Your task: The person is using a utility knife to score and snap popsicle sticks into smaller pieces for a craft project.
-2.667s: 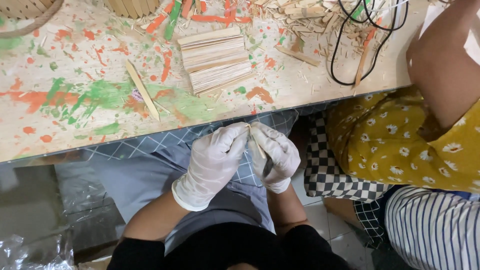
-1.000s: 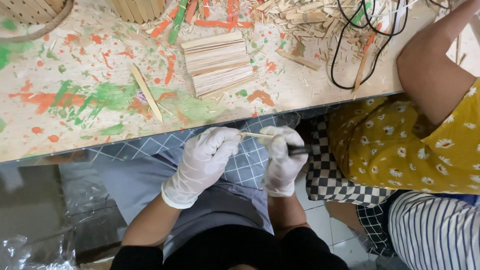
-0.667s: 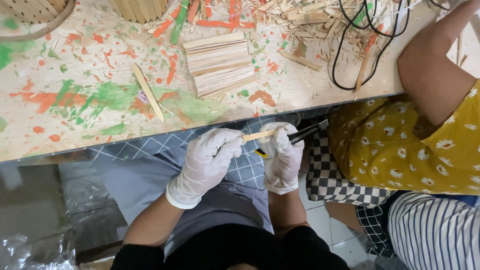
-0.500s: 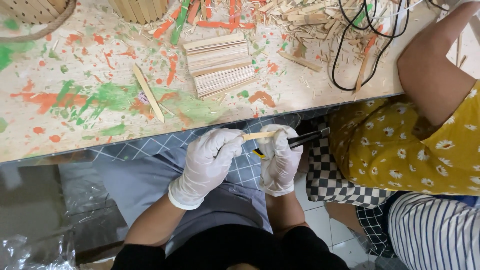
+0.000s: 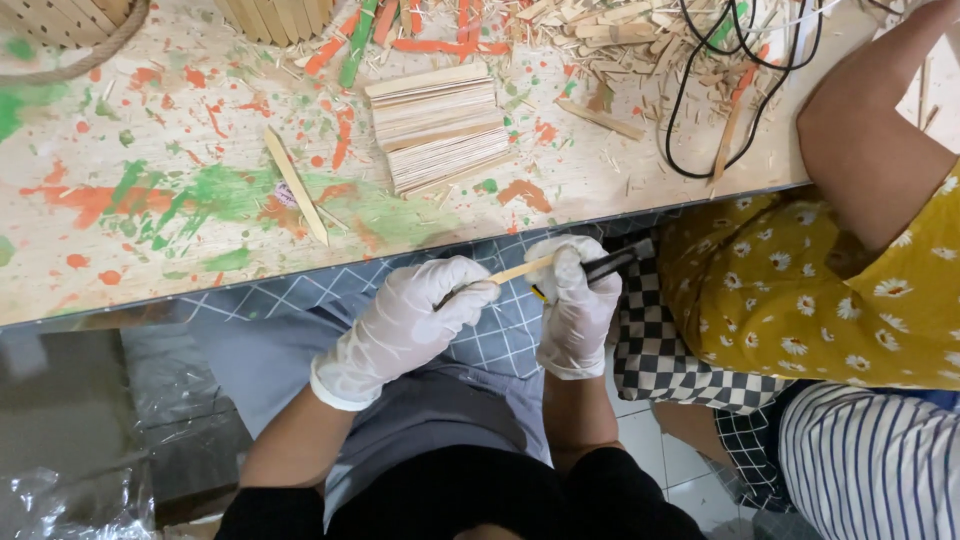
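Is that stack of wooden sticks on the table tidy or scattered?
Tidy. The wooden sticks lie side by side in a neat stack on the paint-splashed table, unlike the loose pile of scraps further back.

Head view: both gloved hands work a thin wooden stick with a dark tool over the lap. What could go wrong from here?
1. The left hand pinches the wooden stick close to where the right hand holds the dark-handled tool; a slip could catch the thin glove fingers.
2. The work sits over the apron, off the table, so shavings or a dropped stick would likely fall to the floor.
3. A neighbour's arm is close by.
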